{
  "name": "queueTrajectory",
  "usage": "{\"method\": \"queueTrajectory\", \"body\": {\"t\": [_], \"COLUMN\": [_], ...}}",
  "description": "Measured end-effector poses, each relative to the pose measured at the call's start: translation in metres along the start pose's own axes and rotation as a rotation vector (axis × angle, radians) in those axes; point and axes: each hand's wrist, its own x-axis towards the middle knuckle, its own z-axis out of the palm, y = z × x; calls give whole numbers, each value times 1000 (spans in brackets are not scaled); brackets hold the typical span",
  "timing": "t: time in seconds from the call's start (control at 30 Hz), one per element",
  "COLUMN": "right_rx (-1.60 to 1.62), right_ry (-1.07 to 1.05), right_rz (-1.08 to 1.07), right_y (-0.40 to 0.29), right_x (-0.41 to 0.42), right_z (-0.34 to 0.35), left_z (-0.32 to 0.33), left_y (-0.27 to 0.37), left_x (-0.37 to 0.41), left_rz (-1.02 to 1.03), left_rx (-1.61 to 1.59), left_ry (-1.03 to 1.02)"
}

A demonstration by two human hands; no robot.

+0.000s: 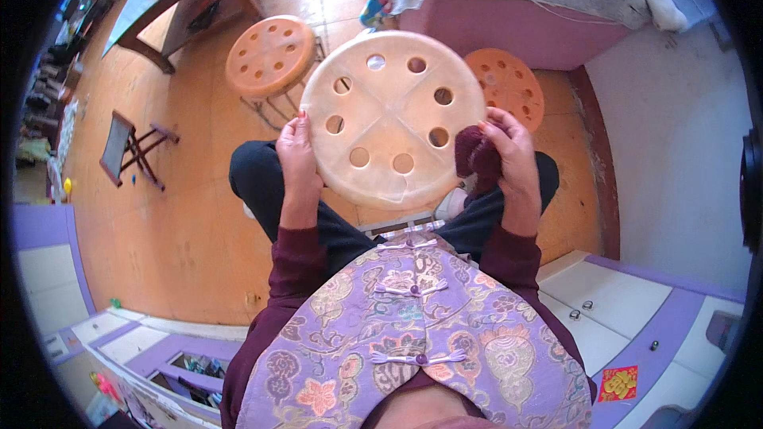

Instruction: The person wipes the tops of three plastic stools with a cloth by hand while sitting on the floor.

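In front of my knees is a pale round plastic stool top with a ring of several holes and a crack near its lower rim. My left hand grips its left edge, the thumb on the upper face. On the opposite side my right hand holds a dark maroon cloth bunched under its fingers, against the right rim. Those fingertips are at or very near the rim. What supports the stool top from below is mostly hidden.
Behind it stand two orange round stools, one at the left and one at the right. A small folding stool is on the tiled floor to the left. A wooden table stands farther back. White and purple cabinets flank me.
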Motion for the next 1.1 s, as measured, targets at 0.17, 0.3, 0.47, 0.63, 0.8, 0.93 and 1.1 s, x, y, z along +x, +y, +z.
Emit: {"method": "queueTrajectory", "body": {"t": [0.17,0.3,0.47,0.63,0.8,0.93,1.1], "right_rx": [-124,-17,67,-284,-468,-943,-1062], "right_ry": [-8,94,174,436,134,-203,-317], "right_rz": [183,336,396,75,-326,-732,-792], "right_y": [121,189,220,228,209,231,261], "right_x": [61,86,94,107,119,86,79], "right_z": [18,22,3,18,89,136,141], "left_z": [-61,-90,-99,-114,-106,-99,-108], "left_y": [-70,-126,-181,-216,-216,-211,-211], "left_x": [35,62,86,91,92,89,86], "left_rz": [21,54,-5,-9,-11,-16,65], "left_rx": [100,236,283,294,218,188,528], "left_ry": [225,334,342,293,308,296,406]}}
